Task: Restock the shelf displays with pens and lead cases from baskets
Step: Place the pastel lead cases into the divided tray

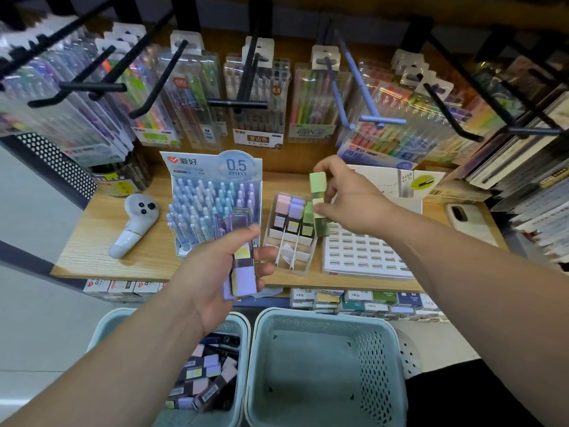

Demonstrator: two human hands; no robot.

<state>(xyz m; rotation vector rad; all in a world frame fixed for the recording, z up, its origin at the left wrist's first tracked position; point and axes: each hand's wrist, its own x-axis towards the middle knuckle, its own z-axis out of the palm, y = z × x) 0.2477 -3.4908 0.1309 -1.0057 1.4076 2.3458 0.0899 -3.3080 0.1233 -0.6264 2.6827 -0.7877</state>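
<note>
Head view: the left hand curls its fingers round a small stack of purple lead cases, thumb pressed on top. Below its wrist, a teal basket holds more lead cases. The right hand pinches a green lead case upright between thumb and fingertips, its lower end just beneath them at the right edge of the clear display tray.
</note>
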